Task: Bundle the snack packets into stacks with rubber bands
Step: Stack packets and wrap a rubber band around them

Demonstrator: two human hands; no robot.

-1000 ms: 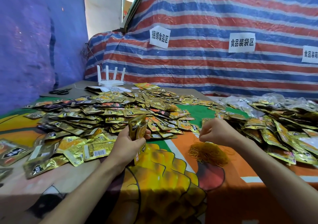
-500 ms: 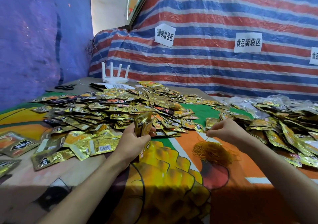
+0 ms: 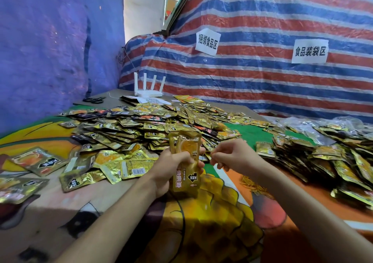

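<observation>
1. Head view: we sit at a table [image 3: 105, 200] draped in bright printed cloth, hemmed in by a striped tarp [image 3: 262, 84] and a blue sheet [image 3: 50, 50].
2. We count two paper signs [image 3: 207, 41], one white router [image 3: 148, 90] with four antennas, one pair of scissors [image 3: 93, 100] and two packet heaps, a left heap [image 3: 131, 127] and a right heap [image 3: 333, 157].
3. Our left hand [image 3: 169, 167] wraps its fingers round an upright stack of packets [image 3: 185, 161] above the cloth. Just beside it, our right hand [image 3: 234, 157] pinches a thin rubber band [image 3: 212, 153].
4. The packets are flat, crinkled gold foil. A stringy orange tangle of bands [image 3: 256, 186] lies by the right forearm.
</observation>
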